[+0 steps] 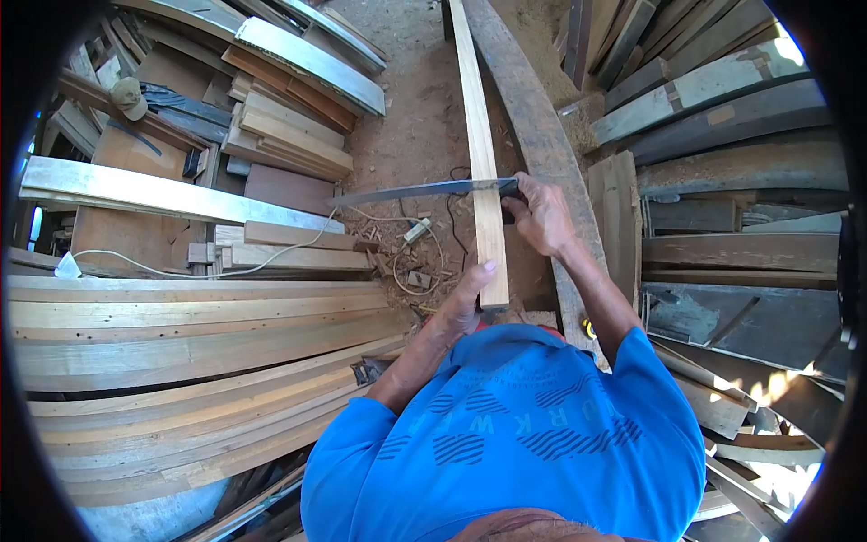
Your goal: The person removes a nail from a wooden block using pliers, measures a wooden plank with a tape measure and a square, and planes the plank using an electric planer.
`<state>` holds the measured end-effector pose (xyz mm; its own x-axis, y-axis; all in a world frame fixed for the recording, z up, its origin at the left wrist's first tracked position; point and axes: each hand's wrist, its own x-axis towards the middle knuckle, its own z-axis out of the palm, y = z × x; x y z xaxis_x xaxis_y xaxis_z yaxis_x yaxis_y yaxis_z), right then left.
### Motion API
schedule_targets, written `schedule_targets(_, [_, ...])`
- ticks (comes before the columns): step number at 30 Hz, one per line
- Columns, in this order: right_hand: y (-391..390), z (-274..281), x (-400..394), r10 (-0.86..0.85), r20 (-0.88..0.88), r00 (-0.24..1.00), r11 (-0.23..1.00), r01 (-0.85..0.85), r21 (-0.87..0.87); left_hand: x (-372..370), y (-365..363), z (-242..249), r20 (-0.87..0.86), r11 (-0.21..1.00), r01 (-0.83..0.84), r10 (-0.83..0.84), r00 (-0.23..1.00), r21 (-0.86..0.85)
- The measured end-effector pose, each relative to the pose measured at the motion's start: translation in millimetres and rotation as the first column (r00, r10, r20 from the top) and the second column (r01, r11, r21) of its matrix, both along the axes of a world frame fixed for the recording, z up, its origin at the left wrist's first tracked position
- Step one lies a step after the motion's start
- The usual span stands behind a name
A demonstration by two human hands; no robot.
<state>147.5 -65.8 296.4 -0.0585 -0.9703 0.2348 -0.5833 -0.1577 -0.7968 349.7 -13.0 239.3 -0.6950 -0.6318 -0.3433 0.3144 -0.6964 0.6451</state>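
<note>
A long pale wooden batten runs away from my body, its near end close to my chest. My left hand is closed round this near end, thumb on the top face and fingers mostly hidden beneath. Across the batten lies a long thin metal blade, seemingly a carpenter's square, its far tip reaching out to the left. My right hand grips the square's right end, just beside the batten's right edge. The fingers cover part of that end.
A curved-looking workbench plank stands right of the batten. Stacked boards fill the left, and more timber leans at the right. A white cable with a socket block lies on the ground. A yellow tape measure sits near my right forearm.
</note>
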Motion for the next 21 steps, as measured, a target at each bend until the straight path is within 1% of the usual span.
schedule_targets(1, [3.3, 1.9, 0.7, -0.012, -0.014, 1.0, 1.0, 0.011, -0.012, -4.1, 2.4, 12.9, -0.029, 0.999, -0.036, 0.035, 0.999, -0.01])
schedule_targets(2, [5.4, 5.3, -1.6, 0.006, -0.035, 0.999, 0.997, -0.008, -0.072, -9.9, 5.5, 28.8, -0.06, 0.997, -0.069, 0.067, 0.996, -0.023])
schedule_targets(3, [6.2, 8.2, -4.6, -0.051, 0.02, 0.999, 0.988, 0.053, -0.148, -13.7, 6.7, 39.6, -0.095, 0.994, -0.102, 0.098, 0.991, -0.035])
schedule_targets(4, [7.3, 9.7, -7.5, -0.097, 0.079, 0.992, 0.97, 0.112, -0.217, -11.6, 2.2, 29.1, -0.12, 0.994, -0.078, 0.069, 0.99, -0.076])
schedule_targets(5, [6.8, 11.0, -11.6, -0.135, 0.142, 0.981, 0.945, 0.17, -0.281, -14.4, -1.5, 30.4, -0.248, 0.997, -0.064, 0.052, 0.967, -0.04])
schedule_targets(6, [7.1, 10.3, -24.3, -0.166, 0.316, 0.934, 0.941, 0.246, -0.233, -19.0, -3.3, 44.8, -0.371, 0.999, -0.044, 0.038, 0.928, -0.007])
schedule_targets(7, [9.6, 10.6, -39.8, -0.196, 0.478, 0.856, 0.936, 0.309, -0.169, -22.2, -3.9, 60.1, -0.486, 1.0, -0.017, 0.027, 0.873, 0.025])
schedule_targets(8, [12.4, 12.2, -51.4, -0.208, 0.648, 0.733, 0.911, 0.386, -0.145, -25.2, -6.8, 76.0, -0.552, 1.0, 0.013, -0.009, 0.834, 0.003])
schedule_targets(9, [17.0, 15.5, -62.8, -0.204, 0.788, 0.581, 0.886, 0.452, -0.103, -29.9, -11.2, 93.6, -0.616, 0.999, 0.04, -0.043, 0.787, -0.018])
schedule_targets(10, [21.3, 13.4, -77.4, -0.126, 0.863, 0.489, 0.885, 0.449, -0.125, -34.4, -16.2, 109.4, -0.677, 0.997, 0.065, -0.077, 0.732, -0.043])
schedule_targets(11, [25.6, 11.7, -90.3, -0.042, 0.92, 0.389, 0.883, 0.445, -0.148, -39.1, -20.1, 122.3, -0.703, 0.996, 0.085, -0.088, 0.706, -0.04])
schedule_targets(12, [31.0, 13.8, -96.6, 0.036, 0.94, 0.339, 0.871, 0.451, -0.196, -44.6, -23.6, 134.0, -0.728, 0.994, 0.103, -0.097, 0.679, -0.036])
schedule_targets(13, [36.6, 10.6, -103.8, 0.041, 0.952, 0.303, 0.857, 0.479, -0.189, -51.5, -29.5, 144.4, -0.751, 0.992, 0.125, -0.11, 0.651, -0.037])
schedule_targets(14, [43.7, 8.2, -109.0, 0.05, 0.953, 0.298, 0.852, 0.485, -0.196, -60.3, -36.6, 153.0, -0.786, 0.983, 0.167, -0.167, 0.595, -0.082])
schedule_targets(15, [51.4, 5.0, -113.9, 0.057, 0.955, 0.292, 0.847, 0.492, -0.201, -67.1, -39.5, 163.6, -0.783, 0.986, 0.163, -0.138, 0.607, -0.048])
schedule_targets(17, [65.0, -15.5, -129.6, 0.029, 0.943, 0.331, 0.846, 0.495, -0.2, -82.7, -45.9, 196.1, -0.77, 0.979, 0.154, -0.199, 0.607, -0.131])
schedule_targets(18, [72.4, -22.5, -132.7, 0.013, 0.938, 0.347, 0.844, 0.499, -0.196, -86.7, -48.7, 209.4, -0.779, 0.979, 0.152, -0.2, 0.595, -0.134])
schedule_targets(20, [88.0, -26.2, -130.4, -0.061, 0.938, 0.342, 0.843, 0.52, -0.134, -94.0, -52.9, 229.8, -0.795, 0.978, 0.151, -0.203, 0.572, -0.141])
schedule_targets(21, [96.5, -28.7, -128.9, -0.099, 0.936, 0.337, 0.841, 0.531, -0.102, -96.4, -54.3, 234.9, -0.788, 0.978, 0.15, -0.208, 0.58, -0.148])
